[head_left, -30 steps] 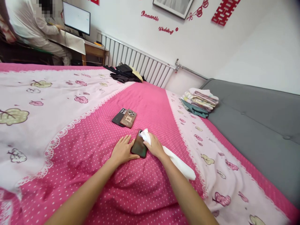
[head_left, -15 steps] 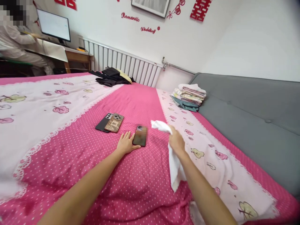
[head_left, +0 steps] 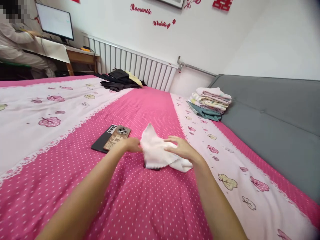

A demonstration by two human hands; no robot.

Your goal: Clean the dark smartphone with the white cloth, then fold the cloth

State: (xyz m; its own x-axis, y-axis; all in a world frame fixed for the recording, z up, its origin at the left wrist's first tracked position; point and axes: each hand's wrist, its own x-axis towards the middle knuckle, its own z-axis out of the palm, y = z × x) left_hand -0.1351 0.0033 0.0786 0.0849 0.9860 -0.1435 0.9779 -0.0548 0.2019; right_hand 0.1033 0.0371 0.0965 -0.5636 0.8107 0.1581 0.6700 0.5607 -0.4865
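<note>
A white cloth (head_left: 157,151) with a scalloped edge lies spread over a phone, and only a dark strip of the phone (head_left: 152,168) shows under its near edge. My left hand (head_left: 132,145) is closed at the cloth's left side, its fingertips partly hidden by the fabric. On the right, my right hand (head_left: 182,149) rests at the cloth with thumb and fingers apart. Left of the cloth lie two more phones: a brown patterned one (head_left: 112,139) overlaps a black one (head_left: 100,140), and my left wrist passes close by them.
The bed has a pink dotted cover (head_left: 155,103). Folded fabrics (head_left: 210,101) are stacked by the grey headboard (head_left: 272,110). Dark clothes (head_left: 120,80) lie at the far side near a radiator (head_left: 130,60). A person (head_left: 15,43) sits at a desk with a monitor (head_left: 55,21).
My right hand has brought the cloth left onto the phone and loosened its fingers. My left hand has moved from flat on the bed to the cloth's edge. The view has shifted slightly.
</note>
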